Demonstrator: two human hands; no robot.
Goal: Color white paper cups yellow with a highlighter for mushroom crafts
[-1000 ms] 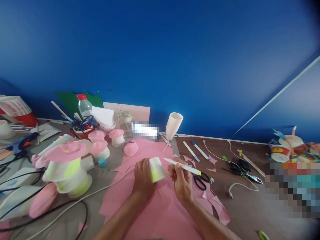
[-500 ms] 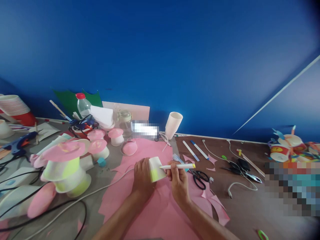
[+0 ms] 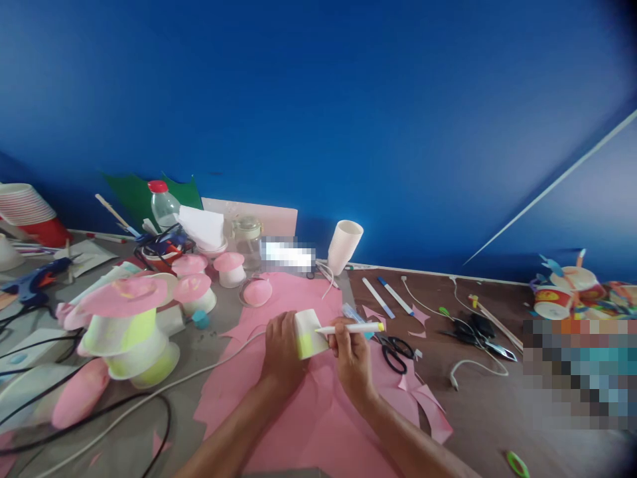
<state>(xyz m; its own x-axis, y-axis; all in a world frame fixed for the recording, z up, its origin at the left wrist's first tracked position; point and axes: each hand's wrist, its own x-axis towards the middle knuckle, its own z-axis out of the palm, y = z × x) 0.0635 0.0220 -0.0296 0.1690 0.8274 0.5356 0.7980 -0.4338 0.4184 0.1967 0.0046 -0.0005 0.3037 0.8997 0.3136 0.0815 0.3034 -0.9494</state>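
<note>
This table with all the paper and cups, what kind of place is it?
Probably a craft table. Pink paper covers it, scissors and a glue gun lie about, and paper-cup mushrooms stand on the left.

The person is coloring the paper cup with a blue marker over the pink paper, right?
Not quite. The head view shows the marker in the right hand is yellow, not blue. The left hand holds the paper cup over the pink paper.

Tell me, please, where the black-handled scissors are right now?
The black-handled scissors lie on the brown tabletop, just right of the right hand, at the pink paper sheet's edge.
</note>
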